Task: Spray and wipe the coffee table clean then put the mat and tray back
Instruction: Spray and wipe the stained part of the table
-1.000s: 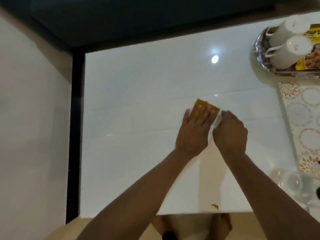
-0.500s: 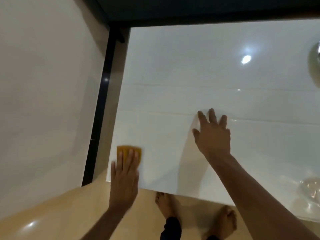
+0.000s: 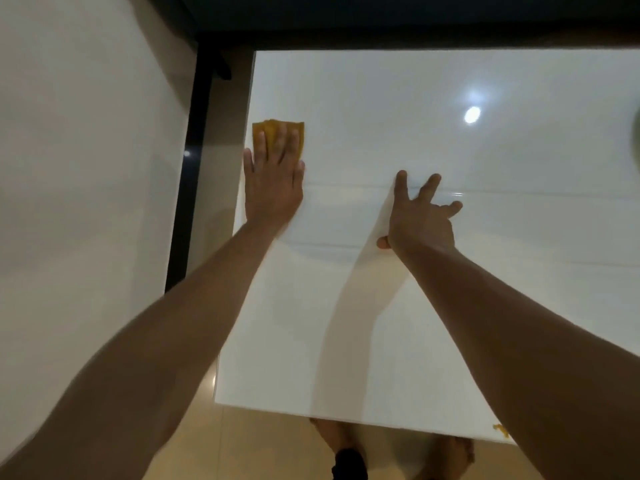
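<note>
The glossy white coffee table (image 3: 433,323) fills the middle and right of the head view. My left hand (image 3: 273,181) lies flat with straight fingers on a folded yellow cloth (image 3: 263,133), pressing it to the table at its left edge. My right hand (image 3: 420,216) rests on the tabletop near the middle with fingers spread and holds nothing. The mat is out of view. Only a dark sliver at the far right edge may be the tray (image 3: 636,136).
A small yellow scrap (image 3: 500,429) lies at the table's near right edge. My bare feet (image 3: 341,441) stand on the beige floor below the near edge. A black upright frame (image 3: 188,174) and a pale wall stand left of the table.
My left hand has slid the yellow cloth from the near left corner away from me along the left edge. My right hand stays planted on the table.
</note>
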